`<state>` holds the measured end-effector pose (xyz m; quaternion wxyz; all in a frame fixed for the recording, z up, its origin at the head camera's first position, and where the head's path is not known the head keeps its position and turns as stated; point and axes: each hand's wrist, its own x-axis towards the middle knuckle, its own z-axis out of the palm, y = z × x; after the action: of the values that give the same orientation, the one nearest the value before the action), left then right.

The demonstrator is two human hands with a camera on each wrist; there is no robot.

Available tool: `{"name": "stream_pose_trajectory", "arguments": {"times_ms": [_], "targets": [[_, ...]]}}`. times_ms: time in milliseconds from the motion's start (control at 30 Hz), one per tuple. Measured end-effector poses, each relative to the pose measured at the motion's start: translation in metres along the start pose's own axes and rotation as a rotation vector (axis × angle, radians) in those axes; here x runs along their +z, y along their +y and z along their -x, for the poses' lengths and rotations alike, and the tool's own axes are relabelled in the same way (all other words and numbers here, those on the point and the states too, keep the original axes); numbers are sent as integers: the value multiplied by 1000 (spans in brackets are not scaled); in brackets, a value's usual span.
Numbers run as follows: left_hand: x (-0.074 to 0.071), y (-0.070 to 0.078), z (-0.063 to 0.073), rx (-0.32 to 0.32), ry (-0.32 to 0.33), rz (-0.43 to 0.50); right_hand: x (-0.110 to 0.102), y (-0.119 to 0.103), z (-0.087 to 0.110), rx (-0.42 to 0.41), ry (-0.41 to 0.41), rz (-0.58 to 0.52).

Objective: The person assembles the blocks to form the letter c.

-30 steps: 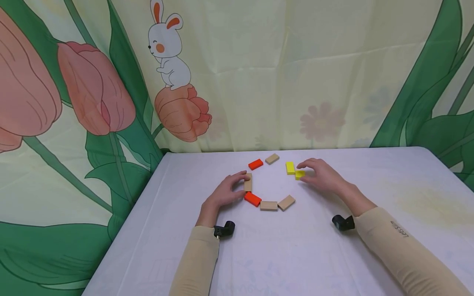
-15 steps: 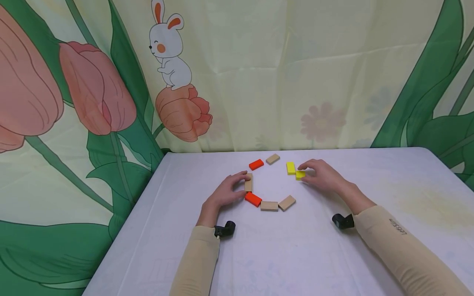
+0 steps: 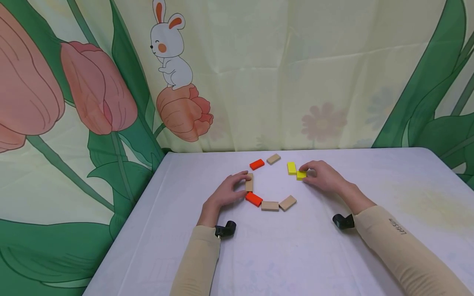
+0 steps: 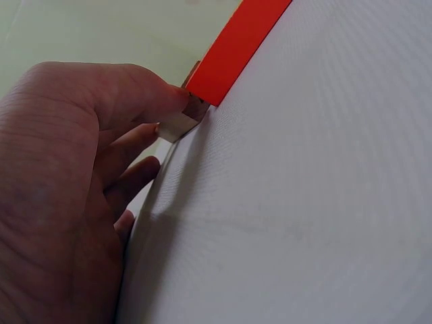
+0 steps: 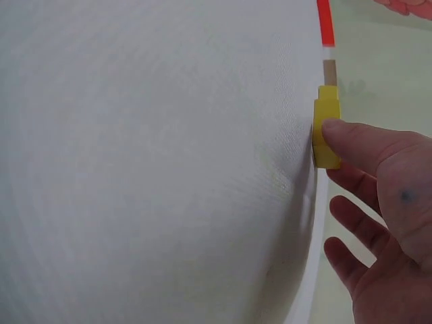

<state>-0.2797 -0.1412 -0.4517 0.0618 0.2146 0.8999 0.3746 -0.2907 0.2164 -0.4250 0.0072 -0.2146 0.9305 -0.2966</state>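
My left hand (image 3: 225,191) pinches a plain wooden block (image 3: 249,183) lengthwise, thumb at its near end and index finger at its far end. A red block (image 3: 254,199) lies against that near end; in the left wrist view the red block (image 4: 236,54) stands just beyond the thumb. On the other side, my right hand (image 3: 324,176) pinches a yellow block (image 3: 300,176) between thumb and index finger, its other fingers spread in the right wrist view. Another yellow block (image 3: 291,168) lies beside it, touching or nearly so.
The blocks lie in a broken ring on a white-covered table (image 3: 281,255). Two wooden blocks, one (image 3: 270,206) and another (image 3: 287,203), form its near side. A red block (image 3: 257,164) and a wooden block (image 3: 273,159) lie at the back, before a printed curtain (image 3: 255,102).
My right index finger has come down onto the yellow block, closing the gap seen earlier. My left hand keeps its grip in place. The whole view has shifted very slightly.
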Motion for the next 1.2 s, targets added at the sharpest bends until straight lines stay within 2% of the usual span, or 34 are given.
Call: {"name": "stream_pose_trajectory", "arguments": {"times_ms": [433, 767, 1200], "targets": [[1, -1, -1, -14, -2, -13, 1, -2, 0, 32, -6, 5], [2, -1, -1, -14, 3, -3, -3, -3, 4, -13, 28, 0], [2, -1, -1, -23, 9, -2, -2, -11, 8, -43, 25, -14]]}}
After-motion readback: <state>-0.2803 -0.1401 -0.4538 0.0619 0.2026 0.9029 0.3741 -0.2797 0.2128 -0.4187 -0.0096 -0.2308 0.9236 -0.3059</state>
